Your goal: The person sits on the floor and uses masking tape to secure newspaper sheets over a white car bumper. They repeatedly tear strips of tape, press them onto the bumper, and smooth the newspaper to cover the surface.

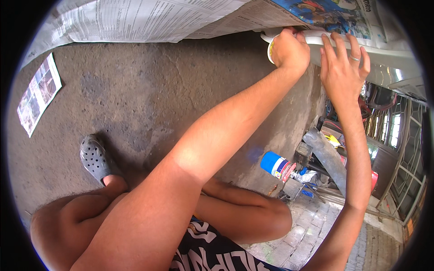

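Observation:
My left hand (289, 49) is closed around a roll of tape (271, 50), with its pale rim and a bit of yellow showing beside the wrist. It is up against the lower edge of a newspaper covering (217, 22). To its right, my right hand (343, 61) has its fingers stretched and spread, with the tips on a whitish strip (316, 34) along that edge. A ring is on one of its fingers. Beneath the paper at the right shows a smooth grey-green panel (384, 58). My left fingertips are partly hidden behind the hand.
A loose printed sheet (40, 95) lies on the rough concrete floor (149, 90) at the left, near my grey clog (95, 156). At the right are a blue-labelled can (273, 165), a grey board (327, 153), assorted clutter and a metal grille (407, 158).

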